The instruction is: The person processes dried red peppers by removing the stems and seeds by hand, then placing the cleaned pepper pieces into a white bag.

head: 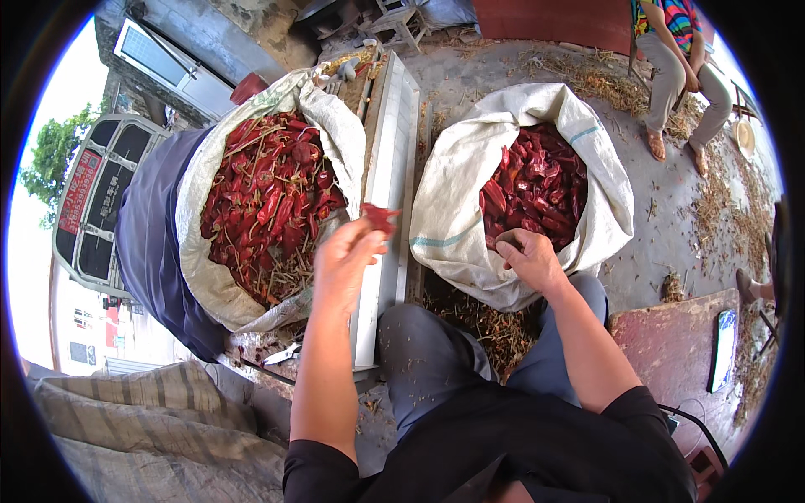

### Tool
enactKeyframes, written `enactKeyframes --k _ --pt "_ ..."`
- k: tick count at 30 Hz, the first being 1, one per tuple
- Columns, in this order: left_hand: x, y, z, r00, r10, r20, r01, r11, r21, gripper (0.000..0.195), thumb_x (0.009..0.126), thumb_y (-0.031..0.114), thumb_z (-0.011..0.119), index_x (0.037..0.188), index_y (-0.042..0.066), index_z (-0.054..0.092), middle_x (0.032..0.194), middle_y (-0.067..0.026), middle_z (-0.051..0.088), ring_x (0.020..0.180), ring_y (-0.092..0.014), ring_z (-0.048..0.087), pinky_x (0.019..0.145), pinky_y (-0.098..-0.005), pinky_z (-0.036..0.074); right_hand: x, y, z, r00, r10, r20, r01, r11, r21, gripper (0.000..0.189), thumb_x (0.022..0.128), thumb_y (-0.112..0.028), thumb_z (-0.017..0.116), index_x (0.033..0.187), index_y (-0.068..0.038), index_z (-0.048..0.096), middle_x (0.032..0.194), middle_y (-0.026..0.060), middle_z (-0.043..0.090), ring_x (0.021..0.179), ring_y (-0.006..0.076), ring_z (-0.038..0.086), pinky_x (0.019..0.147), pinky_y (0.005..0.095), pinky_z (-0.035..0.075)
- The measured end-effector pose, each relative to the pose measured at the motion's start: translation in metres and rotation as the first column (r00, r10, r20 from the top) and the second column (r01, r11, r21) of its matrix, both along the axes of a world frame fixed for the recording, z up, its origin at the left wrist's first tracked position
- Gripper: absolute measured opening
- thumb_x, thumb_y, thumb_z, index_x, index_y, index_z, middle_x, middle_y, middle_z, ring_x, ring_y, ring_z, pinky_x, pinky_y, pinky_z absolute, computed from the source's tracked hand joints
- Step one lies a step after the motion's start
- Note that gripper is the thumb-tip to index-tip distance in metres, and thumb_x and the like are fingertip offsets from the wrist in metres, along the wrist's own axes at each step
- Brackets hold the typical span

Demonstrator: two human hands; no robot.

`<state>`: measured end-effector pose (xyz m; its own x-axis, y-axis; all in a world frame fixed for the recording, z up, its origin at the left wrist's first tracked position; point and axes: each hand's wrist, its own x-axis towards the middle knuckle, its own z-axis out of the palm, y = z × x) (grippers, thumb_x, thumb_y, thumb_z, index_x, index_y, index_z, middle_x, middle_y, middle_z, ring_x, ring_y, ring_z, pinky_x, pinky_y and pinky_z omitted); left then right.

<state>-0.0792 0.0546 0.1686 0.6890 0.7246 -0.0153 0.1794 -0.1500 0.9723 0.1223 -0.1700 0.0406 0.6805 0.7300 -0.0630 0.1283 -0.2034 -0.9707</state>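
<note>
Dried red chili peppers with stalks [270, 195] fill a large open woven sack [207, 251] on the left. My left hand [352, 251] is raised at that sack's right edge, its fingertips closed on a dried red chili pepper [379, 218], slightly blurred. On the right, a second white woven sack [453, 163] with its rim rolled down holds more dried red chili peppers [541, 182], mostly without long stalks in sight. My right hand [528, 254] is curled over the near edge of its opening; whether anything lies between the fingers cannot be told.
A long metal-edged box or bench [383, 157] runs between the sacks. Scissors [283, 355] lie below the left sack. A phone [723, 349] rests on a worn reddish board [666, 333] at right. Another person [673, 63] sits at the upper right. Stalk debris [723, 195] litters the floor.
</note>
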Motion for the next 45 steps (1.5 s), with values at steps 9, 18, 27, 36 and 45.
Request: enactKeyframes --k 9,18,27,36,45 --pt "0.009 0.098 0.004 0.812 0.453 -0.368 0.095 0.52 0.849 0.054 0.089 0.016 0.071 0.141 0.013 0.057 0.142 -0.012 0.059 0.13 -0.034 0.054 0.109 -0.0437 0.044 -0.002 -0.003 0.008 1.0 0.006 -0.024 -0.005 0.999 0.033 0.025 0.094 -0.018 0.067 0.106 0.003 0.071 0.081 0.0102 0.071 0.07 0.0159 0.067 0.068 0.0314 0.054" --pt "-0.007 0.099 0.0 0.665 0.374 -0.647 0.419 0.53 0.737 0.029 0.089 0.016 0.069 0.118 0.013 0.072 0.116 -0.0093 0.072 0.105 -0.033 0.068 0.091 -0.0426 0.054 -0.003 -0.004 0.005 1.0 0.011 -0.002 -0.011 1.0 0.0 0.027 0.092 -0.019 0.068 0.106 0.003 0.071 0.086 0.0155 0.072 0.078 0.0236 0.07 0.076 0.0347 0.054" --pt "-0.105 0.106 -0.01 0.949 0.314 0.04 -0.29 0.811 0.508 0.028 0.101 0.015 0.064 0.125 0.001 0.07 0.114 -0.0078 0.071 0.082 -0.011 0.064 0.078 -0.0261 0.054 -0.005 -0.002 0.0 0.998 0.038 0.049 -0.036 0.999 -0.038 0.028 0.091 -0.018 0.068 0.109 0.003 0.07 0.091 0.0151 0.074 0.081 0.0231 0.07 0.077 0.0343 0.054" --pt "-0.123 0.075 -0.003 0.892 0.422 0.161 -0.45 0.864 0.225 0.027 0.097 0.015 0.071 0.119 -0.001 0.072 0.095 -0.004 0.073 0.077 -0.01 0.062 0.074 -0.0241 0.053 -0.034 0.013 0.021 0.993 -0.02 0.115 0.009 0.995 0.095 0.032 0.091 -0.02 0.072 0.113 0.002 0.068 0.091 0.0126 0.071 0.079 0.0185 0.066 0.074 0.0325 0.053" --pt "-0.084 -0.051 -0.024 0.966 0.008 0.257 -0.077 0.962 0.263 0.016 0.094 0.01 0.074 0.107 0.0 0.077 0.107 -0.0062 0.067 0.089 -0.013 0.064 0.081 -0.0255 0.052 -0.125 0.06 0.112 0.823 0.405 0.397 -0.48 0.87 0.109 0.044 0.087 -0.031 0.078 0.114 0.0 0.061 0.107 0.0187 0.069 0.1 0.0364 0.066 0.088 0.0431 0.053"
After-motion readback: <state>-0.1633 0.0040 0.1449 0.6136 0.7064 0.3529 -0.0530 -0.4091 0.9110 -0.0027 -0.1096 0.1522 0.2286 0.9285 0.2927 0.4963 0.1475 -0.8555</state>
